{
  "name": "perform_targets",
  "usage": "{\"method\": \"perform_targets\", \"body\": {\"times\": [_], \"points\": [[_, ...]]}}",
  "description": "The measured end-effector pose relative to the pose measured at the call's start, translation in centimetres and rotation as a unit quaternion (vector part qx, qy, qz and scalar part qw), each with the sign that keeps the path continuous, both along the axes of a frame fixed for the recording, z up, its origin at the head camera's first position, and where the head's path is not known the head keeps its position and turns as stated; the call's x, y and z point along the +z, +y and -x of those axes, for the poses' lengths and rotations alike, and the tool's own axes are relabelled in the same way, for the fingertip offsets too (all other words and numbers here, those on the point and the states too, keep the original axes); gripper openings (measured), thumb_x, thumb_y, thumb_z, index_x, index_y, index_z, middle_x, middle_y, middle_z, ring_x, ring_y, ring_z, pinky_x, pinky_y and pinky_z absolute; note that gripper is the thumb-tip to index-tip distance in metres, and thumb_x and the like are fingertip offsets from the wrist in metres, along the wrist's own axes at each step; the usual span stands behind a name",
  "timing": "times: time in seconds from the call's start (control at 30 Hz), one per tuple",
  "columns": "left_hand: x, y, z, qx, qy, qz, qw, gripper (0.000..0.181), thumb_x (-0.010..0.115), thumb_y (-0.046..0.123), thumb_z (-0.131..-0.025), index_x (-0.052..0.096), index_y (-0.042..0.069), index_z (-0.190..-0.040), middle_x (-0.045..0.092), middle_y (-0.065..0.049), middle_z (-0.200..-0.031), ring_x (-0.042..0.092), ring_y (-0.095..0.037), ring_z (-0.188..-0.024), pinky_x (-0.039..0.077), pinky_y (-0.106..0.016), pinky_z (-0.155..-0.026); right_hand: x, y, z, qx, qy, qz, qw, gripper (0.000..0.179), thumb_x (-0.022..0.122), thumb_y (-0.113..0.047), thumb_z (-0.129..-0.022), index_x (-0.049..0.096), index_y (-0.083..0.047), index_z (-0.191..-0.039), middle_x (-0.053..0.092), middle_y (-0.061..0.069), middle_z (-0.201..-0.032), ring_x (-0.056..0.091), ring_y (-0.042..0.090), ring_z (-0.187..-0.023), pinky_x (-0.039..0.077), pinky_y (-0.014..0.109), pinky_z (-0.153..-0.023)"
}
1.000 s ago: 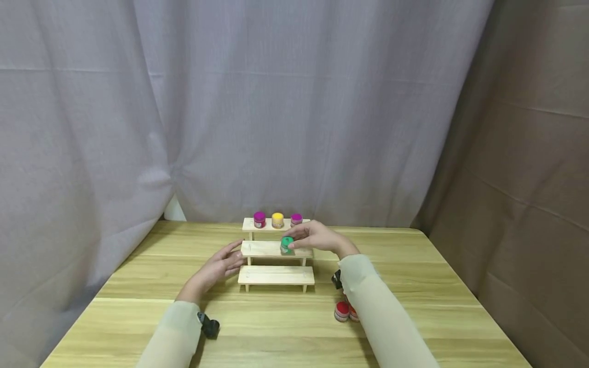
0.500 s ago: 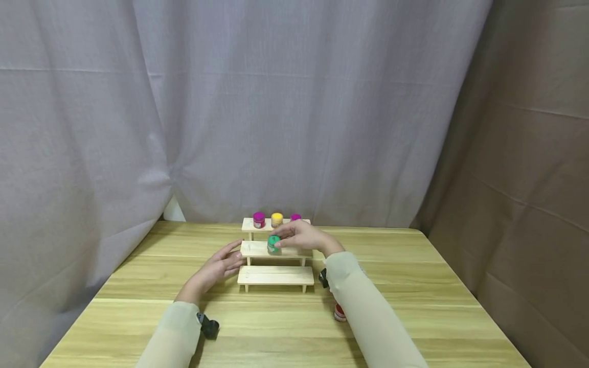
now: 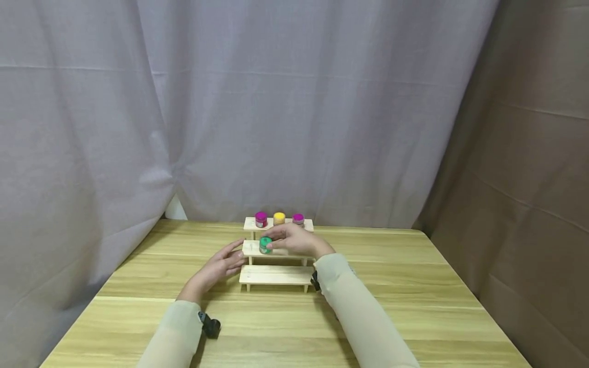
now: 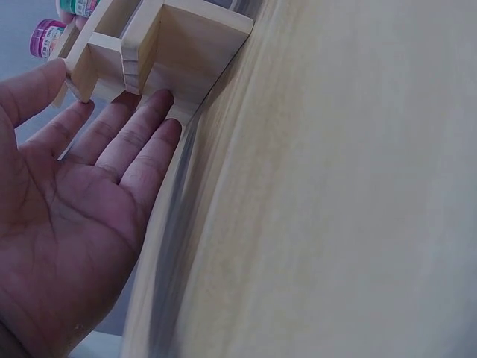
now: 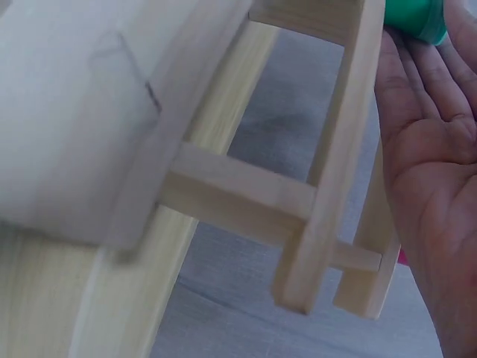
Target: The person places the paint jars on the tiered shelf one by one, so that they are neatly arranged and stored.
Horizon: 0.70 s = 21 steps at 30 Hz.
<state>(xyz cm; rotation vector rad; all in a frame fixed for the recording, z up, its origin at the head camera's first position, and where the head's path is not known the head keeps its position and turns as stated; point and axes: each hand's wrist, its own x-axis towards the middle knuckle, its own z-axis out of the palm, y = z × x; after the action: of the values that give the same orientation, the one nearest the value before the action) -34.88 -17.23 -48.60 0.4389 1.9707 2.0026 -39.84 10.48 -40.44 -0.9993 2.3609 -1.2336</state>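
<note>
A three-step wooden stand (image 3: 276, 276) sits on the table. My right hand (image 3: 296, 240) pinches a small jar with a green lid (image 3: 265, 245) between thumb and fingers, at the left part of the middle step. In the right wrist view the green lid (image 5: 414, 16) shows beyond the palm, its lower part cut off by the frame. My left hand (image 3: 221, 266) is beside the stand's left side, fingers extended. The left wrist view has its fingertips right at the wooden edges, palm (image 4: 78, 216) facing the camera.
On the top step stand a magenta-lidded jar (image 3: 261, 220), a yellow-lidded jar (image 3: 278, 219) and a purple-lidded jar (image 3: 298, 220). A grey curtain (image 3: 294, 128) hangs behind the wooden table (image 3: 257, 332), and a brown one (image 3: 520, 179) at the right.
My right hand has slid the green-lidded jar leftward along the middle step. The right forearm now covers the red-lidded jar on the table. My left hand stays at the stand.
</note>
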Motion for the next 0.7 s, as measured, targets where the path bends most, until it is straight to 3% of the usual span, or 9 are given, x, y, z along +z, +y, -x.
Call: {"method": "perform_targets", "body": {"times": [0.27, 0.47, 0.7], "points": [[0.2, -0.1, -0.1, 0.001, 0.005, 0.005, 1.0000, 0.066, 0.049, 0.023, -0.107, 0.015, 0.010, -0.162, 0.028, -0.031, -0.158, 0.041, -0.043, -0.139, 0.034, -0.049, -0.117, 0.0, -0.5, -0.1, 0.012, 0.020, -0.006, 0.9997, 0.044, 0.067, -0.026, -0.098, 0.061, -0.014, -0.140, 0.064, -0.007, -0.133, 0.059, 0.016, -0.123, 0.045, 0.041, -0.109], [0.3, -0.3, -0.1, 0.006, 0.001, 0.006, 1.0000, 0.065, 0.050, 0.025, -0.107, 0.017, 0.011, -0.162, 0.029, -0.030, -0.158, 0.042, -0.042, -0.139, 0.035, -0.049, -0.117, 0.0, -0.9, -0.1, 0.018, 0.038, -0.014, 0.9990, 0.044, 0.066, -0.026, -0.099, 0.059, -0.015, -0.141, 0.064, -0.007, -0.132, 0.059, 0.016, -0.123, 0.046, 0.043, -0.109], [0.1, -0.2, -0.1, 0.004, 0.000, 0.006, 1.0000, 0.065, 0.050, 0.024, -0.107, 0.017, 0.010, -0.162, 0.030, -0.029, -0.157, 0.042, -0.042, -0.139, 0.036, -0.048, -0.116, -0.2, -1.2, -0.2, 0.015, 0.025, -0.009, 0.9995, 0.042, 0.065, -0.023, -0.099, 0.060, -0.016, -0.140, 0.065, -0.008, -0.132, 0.058, 0.015, -0.124, 0.045, 0.040, -0.109]]}}
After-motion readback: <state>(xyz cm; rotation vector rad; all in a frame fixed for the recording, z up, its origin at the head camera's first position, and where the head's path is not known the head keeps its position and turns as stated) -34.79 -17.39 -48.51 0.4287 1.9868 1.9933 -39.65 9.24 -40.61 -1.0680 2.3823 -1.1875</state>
